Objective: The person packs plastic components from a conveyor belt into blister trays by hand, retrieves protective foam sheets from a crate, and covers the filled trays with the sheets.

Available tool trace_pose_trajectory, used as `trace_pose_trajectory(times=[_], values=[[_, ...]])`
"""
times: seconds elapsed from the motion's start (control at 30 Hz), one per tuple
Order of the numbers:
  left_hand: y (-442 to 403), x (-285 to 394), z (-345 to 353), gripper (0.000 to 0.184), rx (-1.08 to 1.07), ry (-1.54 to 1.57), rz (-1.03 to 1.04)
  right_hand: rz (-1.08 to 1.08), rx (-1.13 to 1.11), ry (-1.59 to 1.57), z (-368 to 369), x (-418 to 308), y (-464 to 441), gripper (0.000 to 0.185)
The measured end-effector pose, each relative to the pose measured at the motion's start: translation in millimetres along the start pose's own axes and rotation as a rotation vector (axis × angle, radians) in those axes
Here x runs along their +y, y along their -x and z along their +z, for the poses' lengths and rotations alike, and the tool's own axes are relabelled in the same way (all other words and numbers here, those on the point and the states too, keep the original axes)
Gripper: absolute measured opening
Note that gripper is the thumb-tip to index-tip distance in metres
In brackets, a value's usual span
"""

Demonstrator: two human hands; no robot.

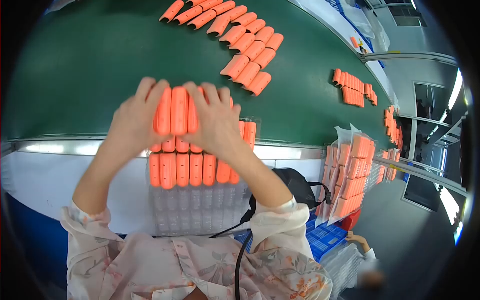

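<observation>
My left hand (134,117) and my right hand (217,120) grip a side-by-side row of orange plastic shells (179,111) from its two ends. The fingers curl over the far side and the thumbs press near the front. Beneath and in front is a clear plastic blister tray (179,210). Orange shells (182,169) stand in its upper rows, while the cells nearest my body hold nothing. My hands hide part of the tray's far end and some of the shells.
Loose orange shells (243,60) lie in staggered rows on the green table (90,65). Filled trays (352,172) stand upright at the right, above a blue crate (325,239). A black bag (290,187) sits beside my right forearm. Another person's hand (356,238) shows lower right.
</observation>
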State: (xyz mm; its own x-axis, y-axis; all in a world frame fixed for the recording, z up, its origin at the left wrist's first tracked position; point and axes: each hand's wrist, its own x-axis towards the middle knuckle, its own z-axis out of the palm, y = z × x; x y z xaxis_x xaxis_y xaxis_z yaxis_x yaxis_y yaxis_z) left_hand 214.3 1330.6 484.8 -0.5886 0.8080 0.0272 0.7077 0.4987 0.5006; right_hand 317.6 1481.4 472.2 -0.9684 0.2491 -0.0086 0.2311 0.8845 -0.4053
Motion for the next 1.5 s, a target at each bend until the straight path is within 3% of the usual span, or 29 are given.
trace_pose_trajectory(times=[0.07,0.23,0.33,0.43,0.53,0.6,0.73,0.83,0.93,1.13,1.27,1.5], values=[[67.8,30.6,9.3,0.083,-0.045,0.046,-0.021,0.061,-0.140,-0.050,1.9,-18.1,70.3,0.089],[173.3,56.9,70.5,0.091,-0.194,0.015,-0.102,0.117,-0.225,0.014,49.0,-27.5,191.2,0.097],[179.2,57.6,94.8,0.101,-0.201,-0.159,-0.027,0.078,-0.075,0.129,73.6,-16.1,202.2,0.092],[171.7,61.0,80.0,0.105,-0.281,-0.109,-0.053,0.043,0.044,0.056,53.3,-8.7,210.7,0.084],[181.7,40.6,105.4,0.100,-0.112,-0.062,0.101,0.013,0.225,-0.054,69.9,18.2,226.9,0.073],[191.0,36.0,117.4,0.092,-0.007,-0.018,0.119,0.009,0.186,0.020,73.9,20.8,235.9,0.067],[198.9,26.3,136.4,0.068,0.073,0.112,0.068,0.057,0.251,0.006,67.3,19.2,229.2,0.057],[199.2,24.6,134.4,0.056,0.325,0.151,0.092,-0.022,0.264,-0.053,66.7,13.4,212.8,0.052],[202.4,21.9,135.7,0.048,0.405,0.113,0.014,-0.121,0.296,-0.148,73.8,3.4,181.4,0.051],[188.7,41.2,146.7,0.041,0.228,0.099,-0.116,-0.210,0.251,-0.117,94.9,-21.8,107.3,0.044],[191.4,36.8,139.0,0.041,0.292,0.157,-0.074,-0.146,0.175,-0.182,111.8,-19.8,107.4,0.035],[161.6,41.6,138.0,0.045,0.310,0.082,-0.015,-0.044,0.324,-0.308,50.8,-16.9,124.6,0.034]])
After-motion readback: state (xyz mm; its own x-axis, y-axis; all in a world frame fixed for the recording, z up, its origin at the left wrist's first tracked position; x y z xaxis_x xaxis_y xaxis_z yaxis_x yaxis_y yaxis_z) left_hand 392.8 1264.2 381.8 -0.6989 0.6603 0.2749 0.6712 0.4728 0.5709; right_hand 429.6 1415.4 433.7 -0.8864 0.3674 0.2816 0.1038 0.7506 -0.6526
